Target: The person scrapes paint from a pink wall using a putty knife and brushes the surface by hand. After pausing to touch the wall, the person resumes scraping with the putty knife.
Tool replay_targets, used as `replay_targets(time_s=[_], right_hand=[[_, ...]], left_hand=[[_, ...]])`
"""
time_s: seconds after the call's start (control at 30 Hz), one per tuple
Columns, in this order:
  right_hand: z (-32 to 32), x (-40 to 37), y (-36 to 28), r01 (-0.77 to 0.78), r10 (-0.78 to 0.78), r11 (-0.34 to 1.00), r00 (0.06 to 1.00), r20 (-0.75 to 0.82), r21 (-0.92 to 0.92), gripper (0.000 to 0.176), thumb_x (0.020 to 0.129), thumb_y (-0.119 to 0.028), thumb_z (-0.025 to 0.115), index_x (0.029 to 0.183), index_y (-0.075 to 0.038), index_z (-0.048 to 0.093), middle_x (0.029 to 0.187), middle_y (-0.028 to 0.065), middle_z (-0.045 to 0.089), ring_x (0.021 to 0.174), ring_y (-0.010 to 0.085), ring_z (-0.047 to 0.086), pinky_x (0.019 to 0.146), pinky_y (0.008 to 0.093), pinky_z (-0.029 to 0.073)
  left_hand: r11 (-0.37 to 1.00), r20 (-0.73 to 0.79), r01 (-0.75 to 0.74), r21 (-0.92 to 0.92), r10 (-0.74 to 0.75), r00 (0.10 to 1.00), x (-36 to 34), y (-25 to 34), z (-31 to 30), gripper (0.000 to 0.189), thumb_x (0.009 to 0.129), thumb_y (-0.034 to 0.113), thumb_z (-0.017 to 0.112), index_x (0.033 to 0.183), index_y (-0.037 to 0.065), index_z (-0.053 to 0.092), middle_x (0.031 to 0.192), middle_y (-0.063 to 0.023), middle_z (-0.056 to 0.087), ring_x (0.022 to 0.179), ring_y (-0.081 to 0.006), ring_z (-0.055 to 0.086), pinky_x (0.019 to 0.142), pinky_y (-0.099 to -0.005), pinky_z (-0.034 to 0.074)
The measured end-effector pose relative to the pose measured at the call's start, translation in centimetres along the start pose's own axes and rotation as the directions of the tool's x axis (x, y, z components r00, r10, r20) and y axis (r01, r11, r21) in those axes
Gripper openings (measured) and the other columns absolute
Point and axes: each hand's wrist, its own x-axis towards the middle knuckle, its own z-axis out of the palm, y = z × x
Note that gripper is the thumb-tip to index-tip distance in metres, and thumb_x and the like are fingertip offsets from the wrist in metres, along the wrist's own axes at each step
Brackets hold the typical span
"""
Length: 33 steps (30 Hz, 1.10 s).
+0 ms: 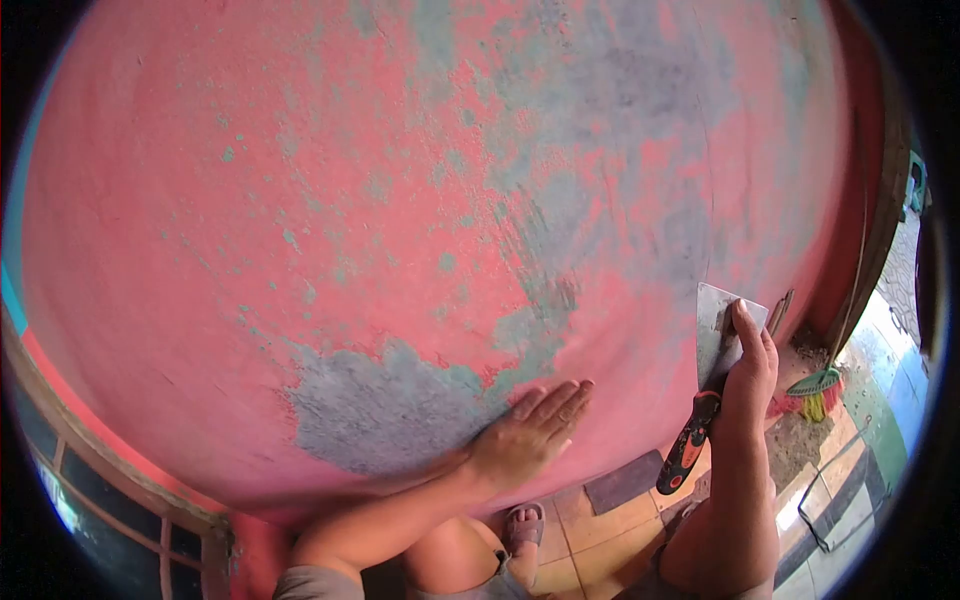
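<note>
In front of me is a pink wall [380, 230] whose paint is worn, with green flecks and a large bare grey patch [375, 410] low down. My left hand [525, 440] is at the wall's lower part, just right of that patch, its fingers stretched out and nothing held. My right hand [750, 375] grips a putty knife [692, 440] with a black and orange handle. Its wide metal blade points up, the fingers lying along the blade's right edge. The blade overlaps the wall's lower right in this view.
A broom [818, 385] with a green head leans at the right by the door frame. Debris [800, 440] lies on the tiled floor [590, 525] near it. A dark flat piece [625, 483] rests at the wall's foot. A window frame [110, 490] is at lower left.
</note>
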Motion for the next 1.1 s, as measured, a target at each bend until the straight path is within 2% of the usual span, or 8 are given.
replay_targets(time_s=[0.2, 0.43, 0.53, 0.63, 0.67, 0.77, 0.9, 1.1], right_hand=[[0.6, -0.6, 0.8, -0.021, 0.022, 0.998, 1.0, 0.013, -0.051, 0.02, 0.096, -0.026, 0.066, 0.098, -0.006, 0.067, 0.087, 0.0002, 0.063, 0.074, 0.0085, 0.057, 0.067, 0.0244, 0.047], [0.6, -0.6, 1.0, -0.036, 0.038, 0.999, 0.998, 0.05, -0.034, 0.021, 0.096, -0.026, 0.066, 0.097, -0.005, 0.068, 0.087, 0.0002, 0.064, 0.073, 0.008, 0.057, 0.066, 0.024, 0.047], [0.6, -0.5, 1.4, -0.022, 0.024, 0.999, 0.999, 0.048, -0.034, 0.021, 0.096, -0.027, 0.066, 0.097, -0.005, 0.067, 0.086, 0.0002, 0.064, 0.073, 0.0077, 0.057, 0.065, 0.0238, 0.047], [0.8, -0.7, 1.7, -0.015, 0.017, 0.999, 0.998, 0.059, -0.03, 0.021, 0.096, -0.027, 0.066, 0.096, -0.006, 0.067, 0.086, 0.0002, 0.064, 0.073, 0.0075, 0.057, 0.065, 0.0237, 0.046], [0.8, -0.8, 1.7, -0.016, 0.018, 0.999, 0.998, 0.065, -0.03, 0.021, 0.096, -0.027, 0.066, 0.096, -0.006, 0.067, 0.086, 0.0001, 0.064, 0.073, 0.0075, 0.057, 0.065, 0.0237, 0.046], [0.8, -0.8, 1.9, -0.015, 0.019, 0.999, 0.997, 0.077, -0.05, 0.024, 0.095, -0.031, 0.067, 0.098, -0.008, 0.065, 0.085, -0.0005, 0.062, 0.07, 0.0079, 0.057, 0.061, 0.0237, 0.046], [1.0, -1.2, 2.7, -0.037, 0.043, 0.997, 0.994, 0.098, -0.065, 0.025, 0.094, -0.033, 0.067, 0.099, -0.009, 0.064, 0.083, -0.001, 0.062, 0.066, 0.0081, 0.057, 0.058, 0.0237, 0.045], [1.5, -1.3, 2.3, -0.025, 0.031, 0.996, 0.997, 0.074, -0.083, 0.025, 0.094, -0.033, 0.067, 0.097, -0.009, 0.064, 0.08, -0.0019, 0.06, 0.063, 0.0075, 0.056, 0.056, 0.0231, 0.044]], left_hand=[[0.815, -0.049, -0.05, -0.578, 0.027, 0.998, -0.4, 0.3, 0.7, 0.035, 0.088, 0.027, 0.069, 0.119, 0.011, 0.067, 0.136, -0.0087, 0.058, 0.136, -0.0253, 0.047, 0.117, -0.0462, 0.03], [0.924, -0.357, 0.115, -0.365, -0.252, 0.9, -0.8, -1.4, -2.6, 0.02, 0.089, 0.025, 0.069, 0.099, 0.008, 0.071, 0.119, -0.0123, 0.067, 0.128, -0.0314, 0.054, 0.107, -0.0463, 0.042], [0.937, -0.48, 0.231, -0.263, -0.335, 0.811, -2.2, -2.8, -2.5, 0.029, 0.089, 0.029, 0.068, 0.108, 0.007, 0.072, 0.13, -0.0179, 0.062, 0.136, -0.0406, 0.045, 0.112, -0.0521, 0.033], [0.83, -0.502, 0.551, -0.088, -0.514, 0.695, -2.1, -2.5, -3.1, 0.039, 0.089, 0.031, 0.067, 0.119, 0.007, 0.07, 0.142, -0.0246, 0.052, 0.143, -0.0476, 0.031, 0.117, -0.0587, 0.019], [0.822, -0.461, 0.562, -0.094, -0.536, 0.707, -2.3, -2.6, -2.7, 0.046, 0.089, 0.035, 0.067, 0.127, 0.008, 0.067, 0.149, -0.0278, 0.043, 0.147, -0.0489, 0.021, 0.118, -0.0614, 0.005], [0.827, -0.394, 0.559, -0.054, -0.532, 0.749, -1.1, -1.9, -3.5, 0.045, 0.089, 0.037, 0.066, 0.126, 0.011, 0.068, 0.148, -0.0276, 0.045, 0.146, -0.049, 0.024, 0.117, -0.0638, 0.002], [0.942, -0.203, 0.253, -0.223, -0.298, 0.933, -1.4, -1.2, -2.1, 0.033, 0.09, 0.032, 0.065, 0.117, 0.013, 0.071, 0.149, -0.0128, 0.048, 0.146, -0.0338, 0.033, 0.116, -0.064, 0.004], [0.806, -0.011, 0.001, -0.592, -0.009, 1.0, 0.4, 0.3, -0.7, 0.017, 0.086, 0.022, 0.066, 0.097, 0.011, 0.071, 0.109, -0.0066, 0.069, 0.118, -0.0233, 0.061, 0.119, -0.0547, 0.02]])
